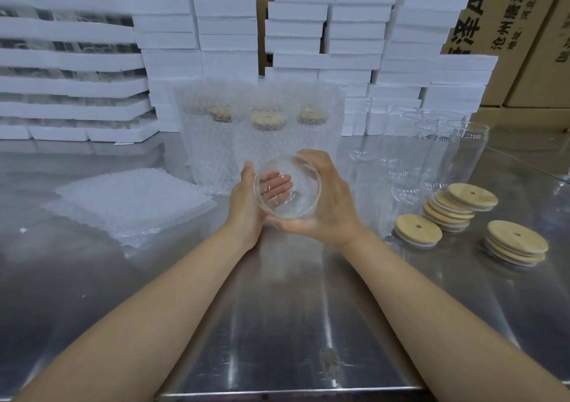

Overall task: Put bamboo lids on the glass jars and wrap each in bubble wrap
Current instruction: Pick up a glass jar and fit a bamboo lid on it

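Note:
I hold a clear glass jar (288,186) over the middle of the steel table, its open mouth tilted toward me. My right hand (327,198) wraps around its right side and underside. My left hand (246,198) cups the left side, and its fingers show through the glass behind the jar. No lid sits on this jar. Bamboo lids (459,206) lie in small stacks to the right, one single lid (418,229) nearest. Three lidded jars in bubble wrap (268,133) stand behind my hands. A pile of bubble wrap bags (132,201) lies to the left.
Several bare glass jars (431,152) stand at the right rear. White foam boxes (228,31) are stacked along the back, with foam trays (71,62) at the left and cardboard cartons (518,31) behind. The steel table (277,324) stretches toward me.

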Available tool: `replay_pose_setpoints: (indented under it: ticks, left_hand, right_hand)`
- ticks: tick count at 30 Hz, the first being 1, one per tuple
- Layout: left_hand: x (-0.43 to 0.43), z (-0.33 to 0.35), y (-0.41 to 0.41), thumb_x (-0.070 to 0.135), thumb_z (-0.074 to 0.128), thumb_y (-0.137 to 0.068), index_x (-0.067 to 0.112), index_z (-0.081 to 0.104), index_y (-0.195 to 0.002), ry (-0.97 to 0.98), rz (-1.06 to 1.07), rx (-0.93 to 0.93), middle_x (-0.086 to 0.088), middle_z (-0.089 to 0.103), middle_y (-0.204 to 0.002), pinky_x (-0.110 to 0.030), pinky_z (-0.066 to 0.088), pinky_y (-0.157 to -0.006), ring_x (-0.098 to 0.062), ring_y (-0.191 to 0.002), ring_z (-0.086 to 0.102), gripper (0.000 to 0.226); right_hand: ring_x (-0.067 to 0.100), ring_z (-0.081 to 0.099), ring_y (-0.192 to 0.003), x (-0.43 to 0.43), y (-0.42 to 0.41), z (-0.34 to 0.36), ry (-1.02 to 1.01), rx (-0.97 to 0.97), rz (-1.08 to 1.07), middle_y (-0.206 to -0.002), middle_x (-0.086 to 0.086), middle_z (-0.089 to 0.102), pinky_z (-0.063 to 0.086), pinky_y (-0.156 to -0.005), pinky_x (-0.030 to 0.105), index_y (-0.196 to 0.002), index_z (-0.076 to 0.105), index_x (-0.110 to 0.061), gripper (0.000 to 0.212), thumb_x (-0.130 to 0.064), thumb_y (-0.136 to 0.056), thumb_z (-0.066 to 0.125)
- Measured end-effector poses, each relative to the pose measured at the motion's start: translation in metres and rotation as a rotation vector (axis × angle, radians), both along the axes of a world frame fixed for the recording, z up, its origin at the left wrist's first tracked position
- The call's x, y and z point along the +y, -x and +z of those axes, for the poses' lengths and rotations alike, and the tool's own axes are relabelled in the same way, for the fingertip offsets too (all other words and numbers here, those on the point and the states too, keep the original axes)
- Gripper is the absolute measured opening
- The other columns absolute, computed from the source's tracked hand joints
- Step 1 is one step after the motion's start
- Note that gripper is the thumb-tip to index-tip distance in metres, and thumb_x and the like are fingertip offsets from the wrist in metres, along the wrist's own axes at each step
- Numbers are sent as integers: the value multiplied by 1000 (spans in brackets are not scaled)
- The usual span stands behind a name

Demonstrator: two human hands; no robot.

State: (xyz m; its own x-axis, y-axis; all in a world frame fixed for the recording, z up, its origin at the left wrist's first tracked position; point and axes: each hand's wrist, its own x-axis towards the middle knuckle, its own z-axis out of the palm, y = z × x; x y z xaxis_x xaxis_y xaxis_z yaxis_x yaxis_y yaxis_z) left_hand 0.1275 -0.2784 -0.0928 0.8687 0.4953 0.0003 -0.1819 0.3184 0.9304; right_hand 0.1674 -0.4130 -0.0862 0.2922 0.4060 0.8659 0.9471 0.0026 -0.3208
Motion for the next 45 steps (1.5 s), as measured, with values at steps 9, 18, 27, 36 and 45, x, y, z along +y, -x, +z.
replay_pose_setpoints:
  ticks: [9, 18, 27, 36, 45]
  left_hand:
    - [9, 22, 22, 14, 46, -91, 17, 59, -73, -668, 563, -169, 3, 60, -67, -30, 45, -53, -15, -56, 58, 23]
    - [45, 19, 27, 24, 43, -91, 16, 54, -81, -860, 806, 54, 8, 54, -74, -31, 34, -63, -18, -73, 50, 16]
    - [23, 11, 23, 22, 45, -91, 19, 58, -80, -919, 583, 4, 3, 58, -70, -33, 39, -64, -17, -68, 54, 17]
    - [-6, 1, 16, 75, 38, -81, 31, 41, -127, -725, 2, -247, 16, 50, -123, -15, 44, -89, 3, -108, 52, 63]
    - [-3, -16, 12, 48, 74, -76, 24, 9, -148, -996, -31, -96, 9, 29, -139, -4, 33, -93, -2, -126, 36, 100]
  right_hand:
    - [19, 66, -90, 0, -7, 11, -325, 697, 169, -106, 0, 57, 57, -75, 35, -126, 42, -33, 70, -47, -65, 75]
    - [30, 71, -69, -4, 8, 32, -456, 1709, 894, -93, 22, 68, 58, -50, 30, -120, 53, 2, 80, -68, -82, 51]
    - [27, 73, -79, -5, 8, 36, -388, 1620, 886, -99, 16, 71, 59, -58, 30, -128, 46, -6, 79, -71, -83, 45]
    - [7, 64, -111, -5, -8, 19, -151, 1041, 335, -128, -11, 62, 43, -101, 32, -128, 47, -29, 65, -28, -69, 75]
    - [12, 57, -119, -8, -15, 13, 51, 994, 188, -131, -8, 56, 49, -89, 23, -134, 38, -21, 69, -24, -79, 80]
